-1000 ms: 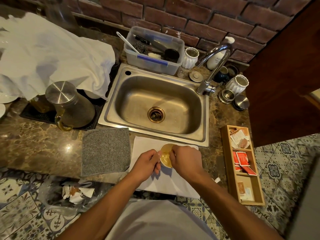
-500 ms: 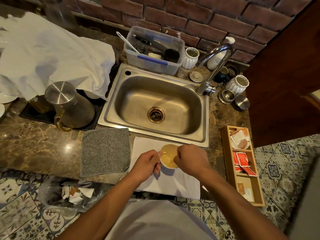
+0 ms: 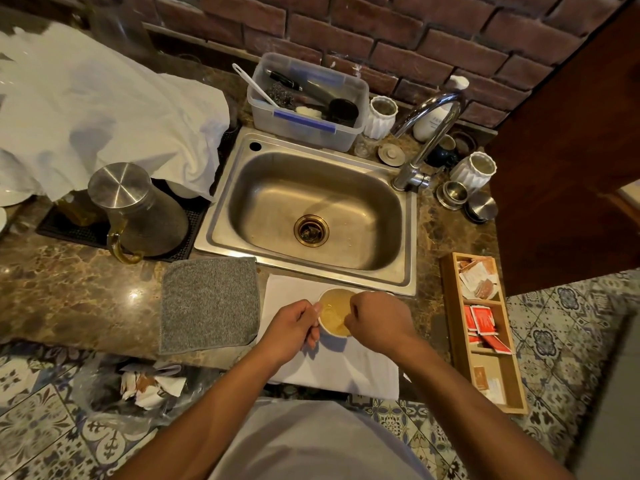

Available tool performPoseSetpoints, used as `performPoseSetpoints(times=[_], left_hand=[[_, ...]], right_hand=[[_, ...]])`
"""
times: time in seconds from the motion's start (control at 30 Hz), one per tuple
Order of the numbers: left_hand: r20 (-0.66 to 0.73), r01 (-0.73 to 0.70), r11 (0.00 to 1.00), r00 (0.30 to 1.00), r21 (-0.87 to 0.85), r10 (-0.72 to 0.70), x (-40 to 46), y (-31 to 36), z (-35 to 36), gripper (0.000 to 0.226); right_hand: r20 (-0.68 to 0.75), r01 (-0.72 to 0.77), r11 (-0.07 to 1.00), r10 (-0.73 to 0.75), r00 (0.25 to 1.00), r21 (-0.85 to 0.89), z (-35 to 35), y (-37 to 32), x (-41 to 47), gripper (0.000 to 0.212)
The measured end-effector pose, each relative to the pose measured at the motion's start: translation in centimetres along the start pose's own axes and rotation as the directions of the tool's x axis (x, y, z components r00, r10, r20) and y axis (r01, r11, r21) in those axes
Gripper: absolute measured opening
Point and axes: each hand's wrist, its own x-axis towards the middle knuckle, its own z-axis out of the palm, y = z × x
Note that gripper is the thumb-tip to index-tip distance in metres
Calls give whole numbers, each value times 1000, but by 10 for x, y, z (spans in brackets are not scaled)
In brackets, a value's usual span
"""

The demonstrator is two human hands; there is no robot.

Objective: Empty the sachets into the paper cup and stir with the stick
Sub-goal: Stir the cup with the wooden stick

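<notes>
A white paper cup (image 3: pixel 333 314) with pale yellowish liquid stands on a white napkin (image 3: pixel 341 367) at the counter's front edge. My left hand (image 3: pixel 292 329) grips the cup's left side. My right hand (image 3: pixel 377 322) is curled over the cup's right rim, fingers pinched together; the stick itself is hidden under the hand. Red and white sachets (image 3: pixel 479 322) lie in a wooden tray (image 3: pixel 452 327) to the right.
A steel sink (image 3: pixel 311 209) with a tap (image 3: pixel 426 140) lies just behind the cup. A grey cloth (image 3: pixel 209 303) sits left of the napkin, a metal jug (image 3: pixel 138 209) further left. Torn wrappers lie in a bag (image 3: pixel 145 386) below the counter.
My right hand has shifted slightly around the cup's right rim, a small circling motion. The left hand and cup stay put.
</notes>
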Motion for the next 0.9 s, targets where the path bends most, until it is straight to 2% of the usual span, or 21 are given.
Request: performPoseSetpoints(times=[0.1, 0.23, 0.33, 0.53, 0.67, 0.9], left_hand=[[12, 1, 1000, 1000, -5, -1, 0, 1, 1, 35], [5, -31, 998, 1000, 56, 31, 1, -3, 0, 36], [-1, -69, 988, 998, 135, 70, 3, -9, -1, 37], [3, -63, 994, 998, 94, 63, 5, -10, -1, 37], [3, -50, 997, 999, 60, 50, 6, -8, 0, 36], [16, -35, 999, 999, 35, 35, 7, -11, 0, 35]], right_hand=[[-74, -36, 999, 34, 997, -20, 1, 1, -1, 28], [-144, 1, 1000, -3, 990, -13, 8, -9, -5, 34], [-137, 21, 999, -17, 990, 34, 14, -13, -5, 31], [-57, 9, 999, -7, 998, 36, 16, -7, -2, 26], [-120, -25, 999, 29, 992, 40, 13, -1, -6, 25], [-114, 72, 992, -61, 992, 100, 25, -6, -8, 26]])
